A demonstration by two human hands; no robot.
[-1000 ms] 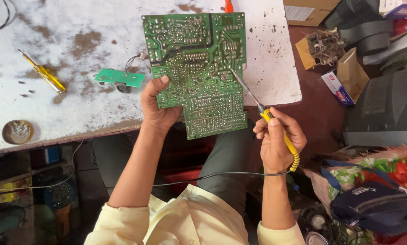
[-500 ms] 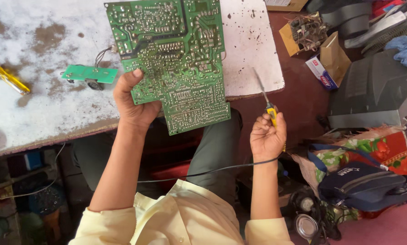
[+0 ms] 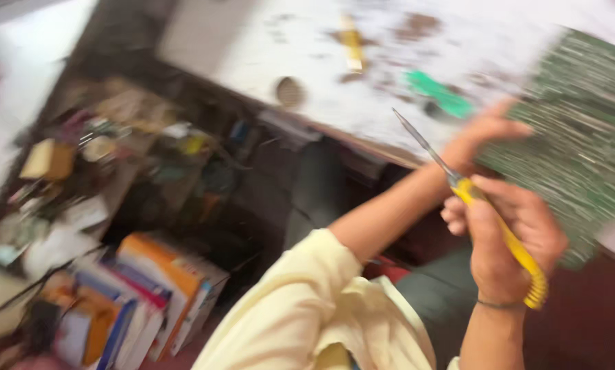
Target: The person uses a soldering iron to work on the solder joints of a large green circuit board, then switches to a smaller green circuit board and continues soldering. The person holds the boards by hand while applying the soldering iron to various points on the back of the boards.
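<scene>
My left hand (image 3: 489, 133) grips the green circuit board (image 3: 575, 130) at the bench (image 3: 307, 48) edge. My right hand (image 3: 510, 236) is closed around the yellow soldering iron (image 3: 489, 219). I should hold the board steady and keep the tip away from my wrist.

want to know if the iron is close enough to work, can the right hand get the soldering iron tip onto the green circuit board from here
Probably yes. The right hand grips the yellow-handled soldering iron right beside the green circuit board, which the left hand holds. Nothing lies between them, though the tip points away and the picture is blurred.
</scene>
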